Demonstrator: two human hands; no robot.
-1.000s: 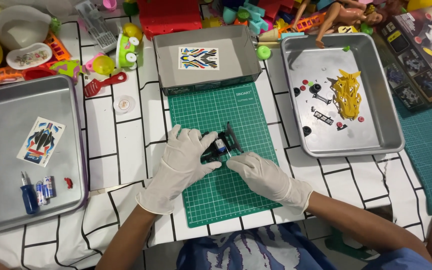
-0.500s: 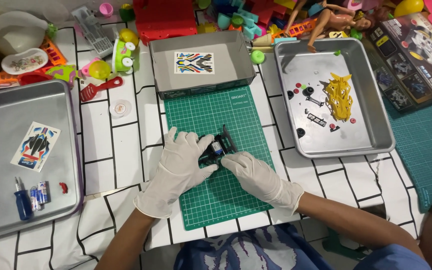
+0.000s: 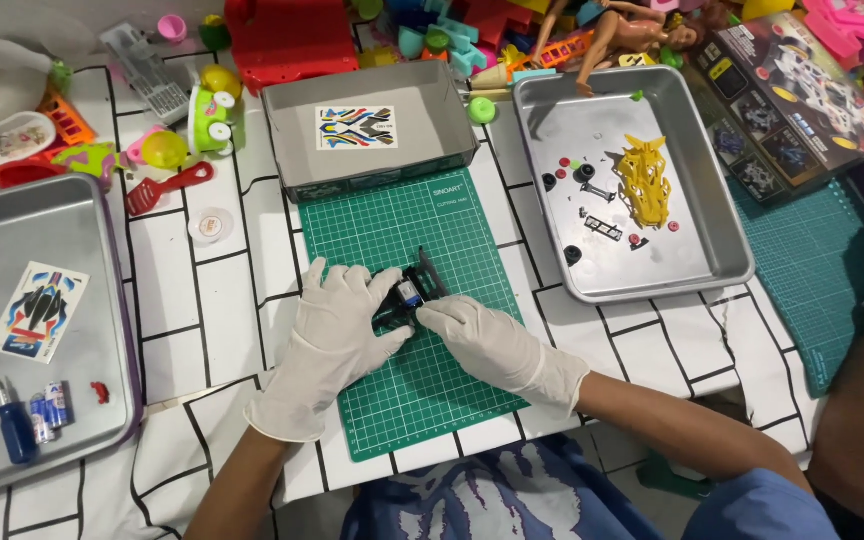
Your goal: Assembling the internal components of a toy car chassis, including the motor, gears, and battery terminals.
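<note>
2 gloved hands, left hand (image 3: 337,335), right hand (image 3: 497,345), black toy chassis (image 3: 407,295) pinched between grips

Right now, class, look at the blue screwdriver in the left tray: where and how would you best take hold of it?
Grip the screwdriver by its thick blue handle, coming from above. It lies flat on the tray floor with the thin shaft pointing away from the person, and the handle is its widest part. The batteries lie close on its right, so pinch across the handle's lower end, where there looks to be more room.
</note>
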